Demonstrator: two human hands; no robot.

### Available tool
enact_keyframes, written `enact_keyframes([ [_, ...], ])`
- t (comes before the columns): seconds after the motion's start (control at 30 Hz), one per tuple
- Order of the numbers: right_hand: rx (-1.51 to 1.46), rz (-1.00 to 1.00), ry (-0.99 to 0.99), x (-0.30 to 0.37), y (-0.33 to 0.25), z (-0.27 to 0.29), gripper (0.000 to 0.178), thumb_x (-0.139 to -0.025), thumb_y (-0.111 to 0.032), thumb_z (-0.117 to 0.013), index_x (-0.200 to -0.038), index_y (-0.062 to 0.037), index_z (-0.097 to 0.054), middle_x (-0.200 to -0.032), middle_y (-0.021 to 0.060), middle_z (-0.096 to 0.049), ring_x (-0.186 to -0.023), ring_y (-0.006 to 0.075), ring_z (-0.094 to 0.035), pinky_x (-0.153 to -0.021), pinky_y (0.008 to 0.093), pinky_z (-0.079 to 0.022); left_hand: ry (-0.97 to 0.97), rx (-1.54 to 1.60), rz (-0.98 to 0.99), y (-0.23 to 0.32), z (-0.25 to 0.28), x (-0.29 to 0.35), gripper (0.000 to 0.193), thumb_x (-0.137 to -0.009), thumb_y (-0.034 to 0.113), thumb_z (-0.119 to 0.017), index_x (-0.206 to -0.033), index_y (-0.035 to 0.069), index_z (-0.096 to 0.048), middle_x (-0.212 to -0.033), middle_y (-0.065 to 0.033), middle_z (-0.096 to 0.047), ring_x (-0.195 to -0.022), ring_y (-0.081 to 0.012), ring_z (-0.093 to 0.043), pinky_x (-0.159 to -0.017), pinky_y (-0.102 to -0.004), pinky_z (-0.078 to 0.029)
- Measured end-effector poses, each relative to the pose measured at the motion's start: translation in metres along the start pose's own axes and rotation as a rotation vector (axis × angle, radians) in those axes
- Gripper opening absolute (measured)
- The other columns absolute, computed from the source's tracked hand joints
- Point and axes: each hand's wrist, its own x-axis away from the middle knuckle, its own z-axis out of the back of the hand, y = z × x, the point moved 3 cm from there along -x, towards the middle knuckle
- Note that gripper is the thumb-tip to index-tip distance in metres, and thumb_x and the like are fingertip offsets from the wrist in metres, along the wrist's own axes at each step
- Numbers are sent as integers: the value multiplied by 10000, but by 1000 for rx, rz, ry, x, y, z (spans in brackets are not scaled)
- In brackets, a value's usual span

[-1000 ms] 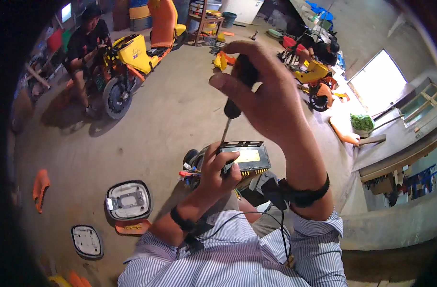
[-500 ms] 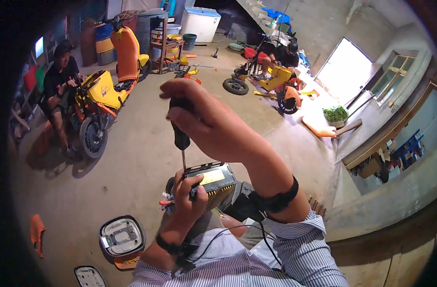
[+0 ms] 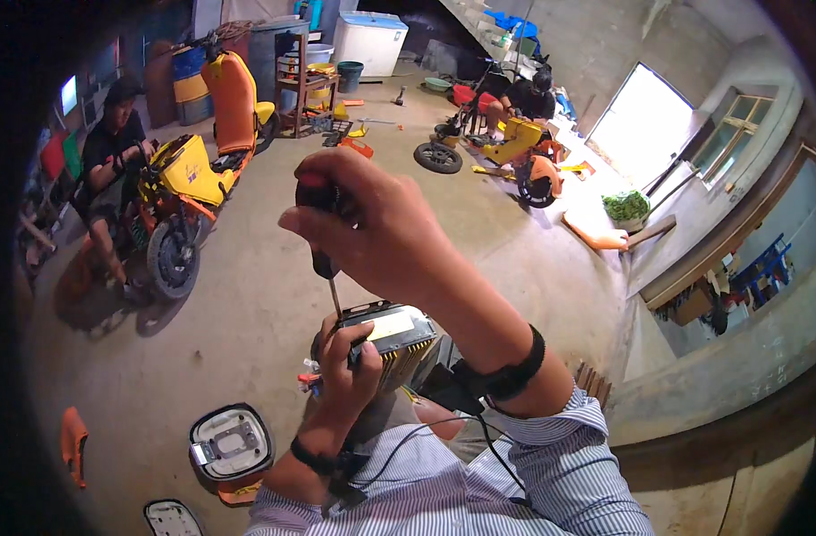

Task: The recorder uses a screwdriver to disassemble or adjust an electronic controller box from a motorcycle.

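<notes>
A: Where is the finned black case (image 3: 414, 336) found?
B: It is seen in front of the striped shirt (image 3: 408, 478); by what it is supported cannot be told.
A: And the screwdriver (image 3: 324, 264)?
B: It is held nearly upright over the case's left end, shaft downward; its tip cannot be made out.
A: How are the fingers set?
B: The handle is enclosed by the right hand (image 3: 363, 223), fingers and thumb curled around it. The left hand (image 3: 350, 368) is placed at the case's left end, fingers bent beside the shaft; whether anything is pinched cannot be told.
A: What is seen beyond?
B: Coloured connectors (image 3: 309, 381) beside the case, a pale, black-rimmed panel (image 3: 258, 436) on the floor (image 3: 551, 277), and, farther off, a yellow motorcycle (image 3: 189, 171).
</notes>
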Motion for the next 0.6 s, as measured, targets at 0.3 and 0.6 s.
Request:
enact_keyframes([
  [0.3,-743,-117,-218,-10,14,-2,196,-925,-122,-738,-1016,-25,-595,-817,53,-658,-664,159,-684,-586,275,-561,-25,-23,-48,4,-4,-2,235,-860,150,-617,-1070,45,-621,-1105,-237,-617,-1010,-375,-619,-899,-460,-508],
  [0.6,-560,-172,91,-4,0,-20,361,-912,-143,-712,-1226,-10,-593,-698,18,-605,-558,87,-584,-503,250,-483,-37,-32,-17,1,3,2,268,-829,172,-646,-1072,59,-638,-1141,-240,-586,-1002,-373,-607,-893,-471,-494],
])
